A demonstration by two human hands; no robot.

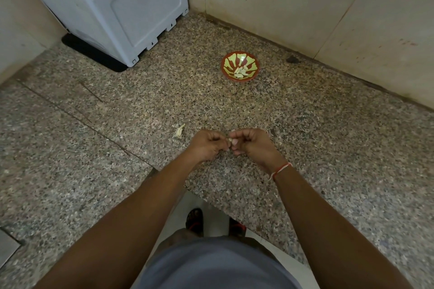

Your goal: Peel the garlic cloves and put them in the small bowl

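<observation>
Garlic clove (231,140) pinched between both hands (231,144); no writing legible.

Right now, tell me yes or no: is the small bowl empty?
No, the small bowl already holds several pale peeled garlic cloves in its bottom.
</observation>
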